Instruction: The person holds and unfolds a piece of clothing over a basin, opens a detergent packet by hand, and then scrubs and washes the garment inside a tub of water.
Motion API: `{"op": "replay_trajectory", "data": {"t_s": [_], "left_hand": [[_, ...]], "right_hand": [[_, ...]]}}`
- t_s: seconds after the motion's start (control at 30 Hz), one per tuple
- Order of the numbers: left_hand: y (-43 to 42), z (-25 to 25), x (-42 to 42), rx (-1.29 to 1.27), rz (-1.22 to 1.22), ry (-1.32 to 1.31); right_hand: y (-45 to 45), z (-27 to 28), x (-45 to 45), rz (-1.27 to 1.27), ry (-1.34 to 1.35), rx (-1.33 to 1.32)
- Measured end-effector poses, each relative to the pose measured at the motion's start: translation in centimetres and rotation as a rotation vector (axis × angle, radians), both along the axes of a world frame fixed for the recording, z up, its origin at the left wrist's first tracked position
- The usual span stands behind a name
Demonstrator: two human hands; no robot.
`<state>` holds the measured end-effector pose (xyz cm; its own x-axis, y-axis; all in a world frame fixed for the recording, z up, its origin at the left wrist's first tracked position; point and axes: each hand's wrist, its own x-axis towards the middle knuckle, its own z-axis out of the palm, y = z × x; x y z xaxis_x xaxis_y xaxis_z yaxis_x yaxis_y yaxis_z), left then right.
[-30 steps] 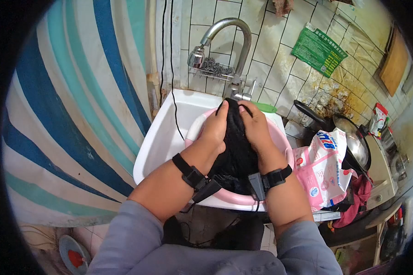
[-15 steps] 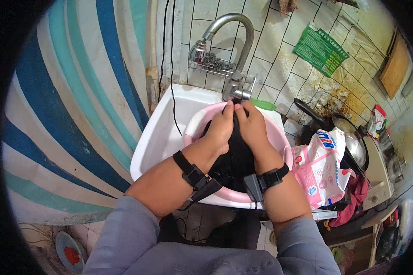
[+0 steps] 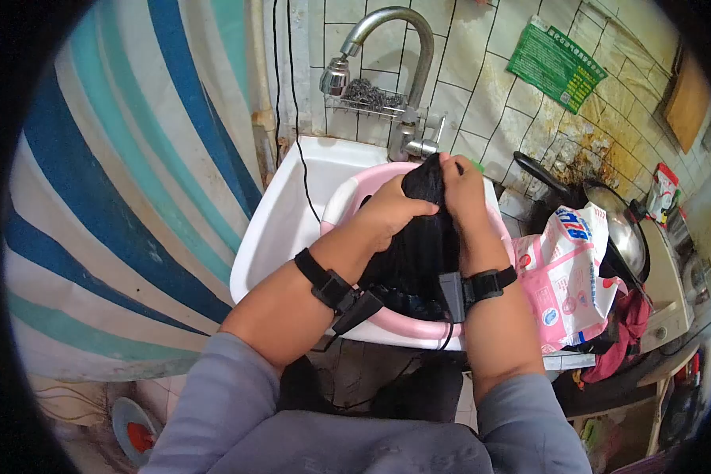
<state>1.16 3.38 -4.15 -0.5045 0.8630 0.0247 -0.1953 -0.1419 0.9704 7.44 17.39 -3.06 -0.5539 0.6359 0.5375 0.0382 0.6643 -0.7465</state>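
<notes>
A black cloth garment [image 3: 417, 257] is bunched up over a pink basin [image 3: 403, 322] that sits in the white sink [image 3: 268, 225]. My left hand [image 3: 396, 209] grips its upper left side, thumb pointing across the fabric. Higher up on the right, my right hand [image 3: 463, 189] is closed on the garment's top edge. The lower part of the cloth hangs down into the basin, and what kind of garment it is cannot be made out. Just beyond my hands stands the metal faucet [image 3: 423, 71].
A wire rack with steel wool [image 3: 367, 93] hangs by the faucet. To the right are a pink-and-white plastic bag [image 3: 569, 280], a pan with a black handle [image 3: 541, 174] and a dark red cloth [image 3: 620, 340]. A striped curtain [image 3: 126, 197] hangs on the left.
My hands have moved apart, the right one shifting right and the left one lower, so the cloth spreads wider between them. The view has shifted slightly.
</notes>
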Motion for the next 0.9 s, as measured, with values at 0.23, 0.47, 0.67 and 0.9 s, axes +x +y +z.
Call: {"op": "replay_trajectory", "data": {"t_s": [0.23, 0.47, 0.67, 0.9], "left_hand": [[0.6, -2.2, -3.5, -0.353, -0.053, 0.164], [-1.6, 2.4, -1.0, 0.082, -0.186, -0.038], [-1.2, 1.6, -3.0, 0.178, -0.248, -0.440], [-1.7, 1.7, -4.1, 0.178, 0.167, -0.038]], "right_hand": [[0.4, 1.3, 0.9, 0.248, 0.415, -0.808], [0.9, 2.4, 2.3, 0.416, 0.619, -0.983], [1.0, 2.3, 2.5, 0.526, 0.469, -0.922], [-0.9, 3.3, 3.2, 0.554, 0.175, -0.770]]}}
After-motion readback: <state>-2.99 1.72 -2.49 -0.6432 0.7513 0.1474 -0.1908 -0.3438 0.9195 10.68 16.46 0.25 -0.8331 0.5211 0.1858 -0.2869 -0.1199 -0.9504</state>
